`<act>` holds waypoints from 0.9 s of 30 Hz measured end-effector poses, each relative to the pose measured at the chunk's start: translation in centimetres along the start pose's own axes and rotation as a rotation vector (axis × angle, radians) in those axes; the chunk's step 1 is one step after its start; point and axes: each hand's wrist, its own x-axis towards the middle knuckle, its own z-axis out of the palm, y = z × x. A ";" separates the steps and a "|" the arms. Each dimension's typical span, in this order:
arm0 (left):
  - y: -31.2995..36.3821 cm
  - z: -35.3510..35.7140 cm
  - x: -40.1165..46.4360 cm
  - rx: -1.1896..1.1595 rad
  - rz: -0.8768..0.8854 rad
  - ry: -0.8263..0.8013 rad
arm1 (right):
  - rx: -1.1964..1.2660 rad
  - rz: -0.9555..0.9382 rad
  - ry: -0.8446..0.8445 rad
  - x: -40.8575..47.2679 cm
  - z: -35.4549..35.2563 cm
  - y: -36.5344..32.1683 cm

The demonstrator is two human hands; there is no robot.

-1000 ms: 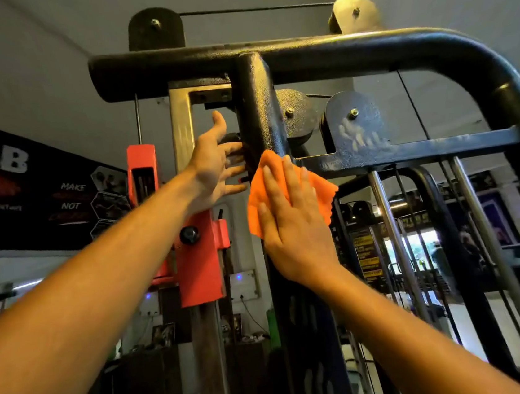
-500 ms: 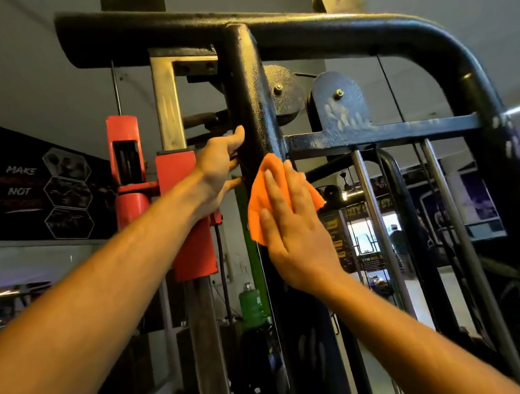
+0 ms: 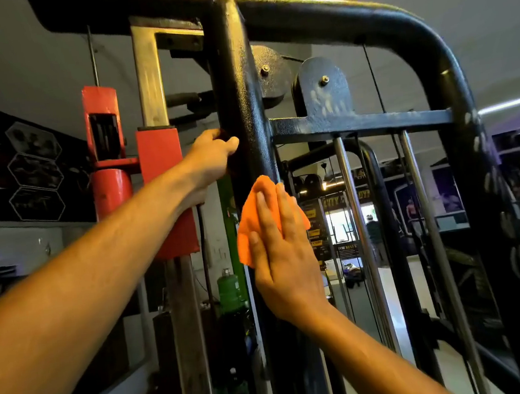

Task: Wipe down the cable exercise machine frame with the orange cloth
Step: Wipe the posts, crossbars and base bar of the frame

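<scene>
- The right hand [image 3: 283, 259], fingers straight and together, presses the orange cloth [image 3: 249, 227] flat against the black upright [image 3: 236, 86].
- The left hand [image 3: 212, 157] grips the upright, fingers curled.
- Smudges on the crossbar [image 3: 360, 122] suggest much remains to wipe.

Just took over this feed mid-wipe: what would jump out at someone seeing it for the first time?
The orange cloth at centre, pressed flat by the right hand against the black upright post. Just above and to its left, the left hand grips that post's far side. Further left hang bright red carriage parts, and pale smudges mark the pulley plate up right.
</scene>
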 end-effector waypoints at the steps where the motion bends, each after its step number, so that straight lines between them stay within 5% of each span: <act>1: -0.2 -0.1 -0.1 0.011 -0.006 -0.007 | -0.004 0.008 -0.010 -1.3 0.1 0.2; 9: 0.0 0.3 -2.0 0.015 -0.062 -0.006 | 0.014 0.115 -0.055 6.2 -0.4 -0.9; 16: -2.2 0.8 -4.1 0.034 -0.098 -0.013 | -0.032 0.082 -0.036 -5.6 0.3 -0.4; 23: -2.1 1.4 -5.2 -0.012 -0.123 -0.022 | 0.010 0.140 -0.038 3.1 -0.2 -0.6; 27: -3.2 1.7 -5.8 -0.014 -0.126 -0.014 | -0.042 0.087 -0.019 -2.6 0.1 -0.7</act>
